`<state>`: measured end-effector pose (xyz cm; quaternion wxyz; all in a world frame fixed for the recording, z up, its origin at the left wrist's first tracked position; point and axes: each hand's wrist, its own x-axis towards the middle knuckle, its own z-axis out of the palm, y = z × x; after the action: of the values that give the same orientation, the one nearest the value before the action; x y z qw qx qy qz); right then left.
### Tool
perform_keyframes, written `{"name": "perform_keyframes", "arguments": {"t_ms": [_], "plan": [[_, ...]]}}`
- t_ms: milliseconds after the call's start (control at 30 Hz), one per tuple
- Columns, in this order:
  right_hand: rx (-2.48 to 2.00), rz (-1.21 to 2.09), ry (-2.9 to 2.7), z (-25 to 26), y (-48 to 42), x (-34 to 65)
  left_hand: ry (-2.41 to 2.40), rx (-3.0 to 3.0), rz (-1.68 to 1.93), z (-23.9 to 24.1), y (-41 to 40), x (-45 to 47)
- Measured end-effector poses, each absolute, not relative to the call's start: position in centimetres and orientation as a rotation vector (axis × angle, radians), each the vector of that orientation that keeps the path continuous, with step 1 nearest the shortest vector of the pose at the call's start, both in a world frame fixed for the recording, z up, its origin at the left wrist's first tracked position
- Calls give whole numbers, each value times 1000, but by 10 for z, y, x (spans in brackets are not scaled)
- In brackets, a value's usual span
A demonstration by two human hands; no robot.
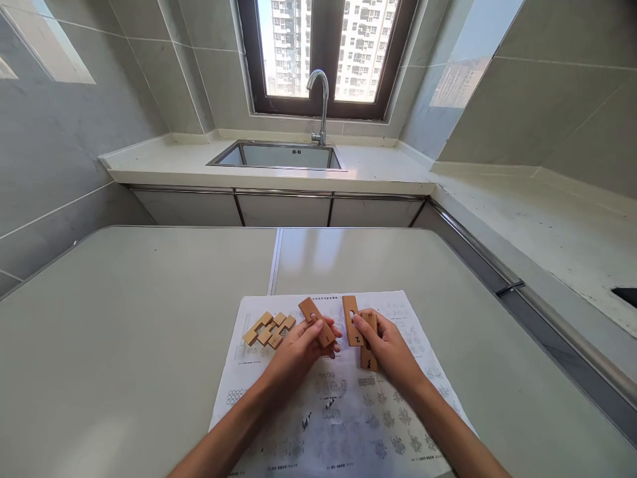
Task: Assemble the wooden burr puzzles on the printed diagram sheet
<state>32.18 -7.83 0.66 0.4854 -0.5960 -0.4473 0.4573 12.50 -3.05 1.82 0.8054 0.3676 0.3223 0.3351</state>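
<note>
My left hand (308, 342) is closed on a flat wooden puzzle piece (311, 309) with a hole in it and a mark like a 1. Between the fingers of my right hand (385, 338) are two more wooden pieces: an upright piece marked 2 (350, 312) and, overlapping it, a piece marked 3 (369, 360). The pieces in the two hands are apart from each other. Left of my left hand, several notched wooden pieces (265, 336) lie in a cluster on a printed sheet (318, 392). The sheet carries small diagrams and lies beneath both hands.
The pale table (149, 345) has a seam (275, 259) running away from me. Beyond it stands a counter (164, 159) with a sink (283, 156) and a tall faucet (322, 106) below a window. Another counter (557, 219) runs along the right side.
</note>
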Motion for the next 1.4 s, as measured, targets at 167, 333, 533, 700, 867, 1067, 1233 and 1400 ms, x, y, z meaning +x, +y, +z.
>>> {"name": "perform_keyframes", "arguments": {"t_ms": [167, 333, 533, 700, 867, 1067, 1233, 1400], "plan": [[-1399, 1196, -1014, 7, -79, 321, 684, 851, 650, 19, -37, 126], [-1359, 1280, -1022, 11, -82, 318, 760, 999, 583, 25, -42, 125], [-1277, 1367, -1056, 12, -85, 310, 846, 1155, 571, 27, -46, 127], [-1321, 1314, -1023, 13, -87, 309, 923, 1303, 682, 22, -48, 129], [-1295, 1298, -914, 13, -86, 310, 1133, 1857, 762, 16, -47, 124], [-1282, 1232, -884, 11, -85, 312, 1161, 2461, 703, 9, -49, 124], [-1276, 1252, -886, 10, -85, 312, 1147, 2602, 672, 4, -49, 125], [-1309, 1217, -937, 7, -85, 312, 1146, 2660, 643, 4, -47, 125]]}}
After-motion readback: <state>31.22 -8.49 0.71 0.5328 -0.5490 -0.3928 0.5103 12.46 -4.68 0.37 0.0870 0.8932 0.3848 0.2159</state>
